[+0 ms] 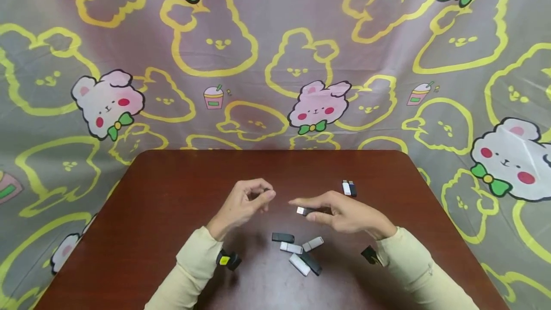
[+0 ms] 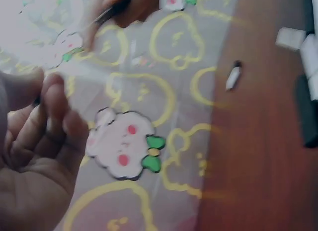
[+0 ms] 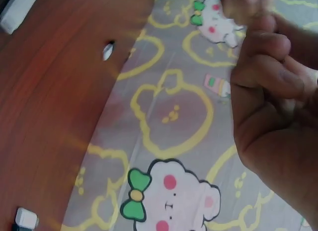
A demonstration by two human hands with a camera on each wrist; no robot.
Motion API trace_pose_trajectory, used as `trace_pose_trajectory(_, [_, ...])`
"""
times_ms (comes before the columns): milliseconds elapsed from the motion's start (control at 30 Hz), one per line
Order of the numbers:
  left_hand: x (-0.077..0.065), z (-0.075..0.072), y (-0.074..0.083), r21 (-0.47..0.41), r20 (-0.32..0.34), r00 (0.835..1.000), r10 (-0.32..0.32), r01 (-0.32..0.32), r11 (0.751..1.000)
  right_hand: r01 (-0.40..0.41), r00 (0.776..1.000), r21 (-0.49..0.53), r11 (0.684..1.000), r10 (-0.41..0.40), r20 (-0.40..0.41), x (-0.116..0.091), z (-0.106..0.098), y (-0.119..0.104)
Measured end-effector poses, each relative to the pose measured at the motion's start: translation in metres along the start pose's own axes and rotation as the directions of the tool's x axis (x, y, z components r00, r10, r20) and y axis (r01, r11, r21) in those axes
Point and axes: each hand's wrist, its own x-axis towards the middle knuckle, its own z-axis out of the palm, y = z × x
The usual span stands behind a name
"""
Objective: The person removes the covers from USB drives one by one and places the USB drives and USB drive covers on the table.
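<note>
- Two hands hang over the brown table, fingertips near each other but apart.
- One dark USB stick sits in the right hand, gripped between thumb and fingers, its metal plug bare and pointing to about 9 o'clock.
- The left hand pinches a small dark piece, mostly covered; I cannot tell its shape.
- Key relation: from the left fingertips the plug lies towards 4 o'clock; the stick's long axis runs roughly 9 to 3, so I judge that lining up piece and plug matters most.
- Five capped-looking sticks lie in a loose cluster at 6 o'clock from the held one.
- Two more sticks lie side by side at 2 o'clock.
</note>
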Motion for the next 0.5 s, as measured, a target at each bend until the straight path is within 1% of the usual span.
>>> trace_pose_trajectory(33, [0.0021,-0.0020,0.0014,-0.017,-0.011,1.000,-0.015,0.014,1.000,-0.021,1.000,0.011,1.000,0.021,-0.006,-0.0015,-0.0014,0.0008])
trace_pose_trajectory(67, [0.0043,-0.0027,0.0024,-0.015,-0.004,1.000,-0.022,0.022,1.000,-0.038,0.999,0.016,0.999,0.039,-0.013,-0.0022,-0.0021,0.0011])
trace_pose_trajectory(133, [0.0082,-0.0014,0.0037,0.023,0.030,0.999,-0.034,0.033,0.999,-0.074,0.996,0.006,0.997,0.074,-0.041,-0.0014,-0.0018,0.0011])
trace_pose_trajectory(200, [0.0091,0.0016,0.0036,0.073,0.043,0.998,-0.040,0.037,0.997,-0.103,0.993,0.005,0.995,0.103,-0.051,-0.0001,-0.0005,0.0002])
trace_pose_trajectory(300, [0.0072,0.0052,0.0013,0.152,0.024,0.999,-0.034,0.030,0.988,-0.139,0.987,0.012,0.990,0.139,-0.075,-0.0012,-0.0004,-0.0019])
trace_pose_trajectory(367, [0.0057,0.0061,-0.0008,0.183,0.009,1.000,-0.022,0.020,0.983,-0.146,0.984,0.018,0.989,0.147,-0.102,-0.0020,-0.0023,-0.0023])
trace_pose_trajectory(433, [0.0047,0.0063,-0.0036,0.211,0.007,1.000,-0.006,0.005,0.977,-0.151,0.977,0.027,0.988,0.154,-0.148,-0.0025,-0.0055,-0.0015])
trace_pose_trajectory(500, [0.0040,0.0063,-0.0059,0.227,0.010,1.000,0.003,-0.005,0.974,-0.158,0.965,0.019,0.987,0.158,-0.209,-0.0020,-0.0090,0.0015])
